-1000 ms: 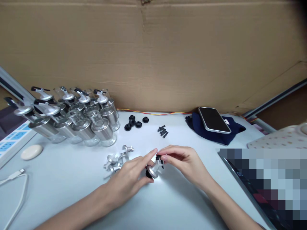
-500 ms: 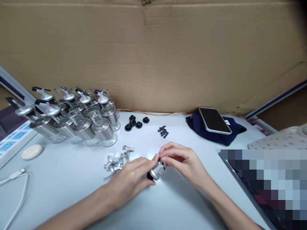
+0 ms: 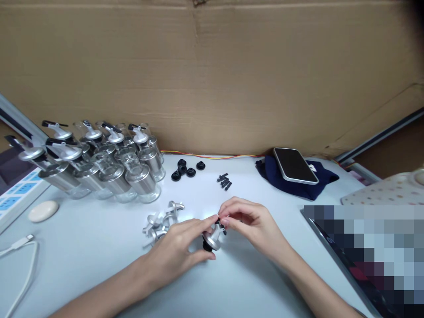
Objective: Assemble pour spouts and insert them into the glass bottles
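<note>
One spout (image 3: 213,240) is between our two hands, above the near part of the table (image 3: 238,287). Its long axis leans: the black base (image 3: 207,247) points down toward our left thumb, the neck up toward our right fingertips. Neither hand is nearer, as both touch it. Our left hand (image 3: 185,243) grips the body from the left; our right hand (image 3: 253,223) pinches the small black lever (image 3: 224,230) at the neck.

Just beyond our left hand lie loose spouts (image 3: 154,219); farther off, black stoppers (image 3: 176,176) and black strips (image 3: 225,182), then the bottles (image 3: 144,179).

We can read no brand. The navy cloth (image 3: 308,191) under the phone (image 3: 294,165) carries a partly covered white mark; the power strip's blue labels (image 3: 24,187) are too blurred.
</note>
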The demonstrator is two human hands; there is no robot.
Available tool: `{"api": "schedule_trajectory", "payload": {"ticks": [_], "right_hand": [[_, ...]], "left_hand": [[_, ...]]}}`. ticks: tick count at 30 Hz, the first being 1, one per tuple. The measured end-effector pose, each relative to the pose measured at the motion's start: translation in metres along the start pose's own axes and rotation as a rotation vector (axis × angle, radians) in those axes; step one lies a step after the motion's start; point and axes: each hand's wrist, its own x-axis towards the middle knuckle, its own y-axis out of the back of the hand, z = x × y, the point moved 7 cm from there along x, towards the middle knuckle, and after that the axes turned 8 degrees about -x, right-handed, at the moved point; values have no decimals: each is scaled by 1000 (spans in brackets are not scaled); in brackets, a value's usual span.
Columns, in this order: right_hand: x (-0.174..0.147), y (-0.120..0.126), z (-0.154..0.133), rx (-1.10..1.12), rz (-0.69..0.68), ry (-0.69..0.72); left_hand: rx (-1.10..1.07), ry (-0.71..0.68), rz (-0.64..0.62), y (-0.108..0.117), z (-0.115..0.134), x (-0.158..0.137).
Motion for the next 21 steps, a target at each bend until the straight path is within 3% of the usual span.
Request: {"api": "schedule_trajectory", "payload": {"ticks": [7,14,21], "right_hand": [[-4,-6,-1,-73,-88,47],[-7,-6,-7,-144,-17,177],[-10,-9,-10,-20,24,229]], "left_hand": [[-109,137,192,17,-9,4],[-256,196,197,12,-14,1],[-316,190,273,15,-19,-3]]}}
